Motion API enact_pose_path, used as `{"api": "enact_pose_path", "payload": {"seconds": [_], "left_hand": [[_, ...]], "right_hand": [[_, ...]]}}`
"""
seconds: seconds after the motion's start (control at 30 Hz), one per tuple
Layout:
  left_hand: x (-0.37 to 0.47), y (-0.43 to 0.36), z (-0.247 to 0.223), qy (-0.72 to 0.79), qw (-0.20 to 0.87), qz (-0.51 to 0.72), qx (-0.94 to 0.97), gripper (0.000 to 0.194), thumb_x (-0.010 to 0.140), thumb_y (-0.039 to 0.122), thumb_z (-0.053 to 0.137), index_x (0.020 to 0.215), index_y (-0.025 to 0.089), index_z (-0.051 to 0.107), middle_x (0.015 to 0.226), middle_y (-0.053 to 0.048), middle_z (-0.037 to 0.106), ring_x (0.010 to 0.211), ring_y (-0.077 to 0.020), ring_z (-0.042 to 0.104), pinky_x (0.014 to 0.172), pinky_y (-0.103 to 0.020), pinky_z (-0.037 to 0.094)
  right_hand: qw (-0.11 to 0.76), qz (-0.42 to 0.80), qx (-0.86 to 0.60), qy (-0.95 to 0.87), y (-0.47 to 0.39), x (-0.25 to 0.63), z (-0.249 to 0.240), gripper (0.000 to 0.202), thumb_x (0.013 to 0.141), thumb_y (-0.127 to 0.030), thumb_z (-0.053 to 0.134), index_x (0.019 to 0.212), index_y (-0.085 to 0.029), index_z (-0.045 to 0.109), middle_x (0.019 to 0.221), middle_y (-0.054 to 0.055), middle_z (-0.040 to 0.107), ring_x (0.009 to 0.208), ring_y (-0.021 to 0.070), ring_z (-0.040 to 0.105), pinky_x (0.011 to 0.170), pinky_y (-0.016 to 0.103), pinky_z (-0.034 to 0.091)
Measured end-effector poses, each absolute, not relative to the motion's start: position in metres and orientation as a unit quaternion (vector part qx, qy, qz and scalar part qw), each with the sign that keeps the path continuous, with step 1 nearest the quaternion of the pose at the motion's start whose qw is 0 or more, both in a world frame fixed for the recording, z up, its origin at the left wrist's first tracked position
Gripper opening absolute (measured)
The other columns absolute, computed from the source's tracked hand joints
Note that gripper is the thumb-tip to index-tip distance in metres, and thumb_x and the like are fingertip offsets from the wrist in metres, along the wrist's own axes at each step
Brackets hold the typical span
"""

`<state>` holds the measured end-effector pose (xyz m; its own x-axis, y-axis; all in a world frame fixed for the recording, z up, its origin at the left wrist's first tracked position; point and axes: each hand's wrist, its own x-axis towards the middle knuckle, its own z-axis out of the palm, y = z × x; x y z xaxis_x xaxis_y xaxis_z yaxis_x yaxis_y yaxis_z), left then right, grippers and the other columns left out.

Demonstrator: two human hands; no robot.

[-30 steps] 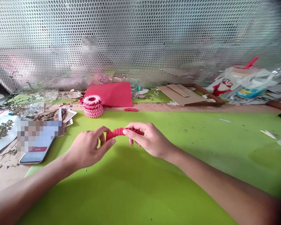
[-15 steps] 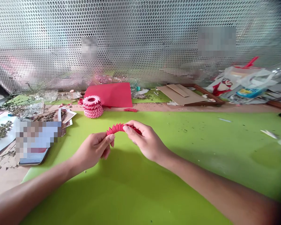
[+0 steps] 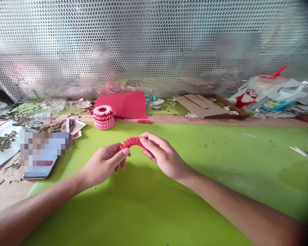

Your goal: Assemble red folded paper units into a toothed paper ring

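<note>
An arched red chain of folded paper pieces (image 3: 131, 141) is held above the green mat (image 3: 169, 208), its pointed tips facing up and outward. My left hand (image 3: 105, 160) pinches its left end between thumb and fingers. Around the right end, my right hand (image 3: 162, 152) is closed, hiding part of the chain. Behind my left hand stands a round, hollow stack of pink and red folded paper (image 3: 104, 120). A short red strip of folded paper (image 3: 144, 121) lies at the mat's far edge.
A red sheet (image 3: 128, 105) leans behind the stack. At left are a phone (image 3: 39, 172), photos (image 3: 76, 125) and dried plant bits. Brown cardboard (image 3: 199, 106) and plastic bags (image 3: 269, 97) lie at back right, before a perforated metal panel (image 3: 159, 44).
The paper chain is bent into a tighter arch, its right end turned downward with my right hand. The whole view has shifted slightly.
</note>
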<state>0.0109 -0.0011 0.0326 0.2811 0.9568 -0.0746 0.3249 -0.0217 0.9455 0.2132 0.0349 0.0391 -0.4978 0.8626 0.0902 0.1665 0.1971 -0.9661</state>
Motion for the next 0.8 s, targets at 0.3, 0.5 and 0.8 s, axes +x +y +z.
{"api": "enact_pose_path", "payload": {"seconds": [0.3,0.5,0.8], "left_hand": [[0.000,0.006,0.032,0.505,0.397,0.324,0.695,0.046,0.096,0.055,0.044,0.075,0.016,0.058,0.060,0.002,0.053,0.050,-0.0084,0.038,0.047,-0.020,0.030],[0.000,0.007,0.033,0.502,0.472,0.283,0.667,0.045,0.093,0.057,0.049,0.081,0.015,0.062,0.064,0.000,0.061,0.047,-0.0074,0.036,0.044,-0.020,0.028],[0.007,0.008,0.023,0.503,0.488,0.333,0.631,0.048,0.090,0.061,0.049,0.080,0.015,0.058,0.063,-0.002,0.063,0.047,-0.0089,0.041,0.046,-0.022,0.032]], "right_hand": [[0.243,0.465,-0.368,-0.768,0.039,0.219,0.043,0.036,0.099,-0.044,0.045,0.076,-0.018,0.054,0.060,-0.001,0.057,0.051,0.0108,0.045,0.052,0.026,0.034],[0.273,0.454,-0.375,-0.761,0.039,0.217,0.043,0.032,0.098,-0.046,0.044,0.084,-0.019,0.052,0.057,-0.007,0.036,0.050,0.0100,0.031,0.049,0.025,0.028],[0.308,0.431,-0.401,-0.747,0.035,0.207,0.027,0.039,0.102,-0.053,0.034,0.080,-0.022,0.041,0.061,-0.007,0.036,0.052,0.0107,0.032,0.051,0.025,0.030]]}}
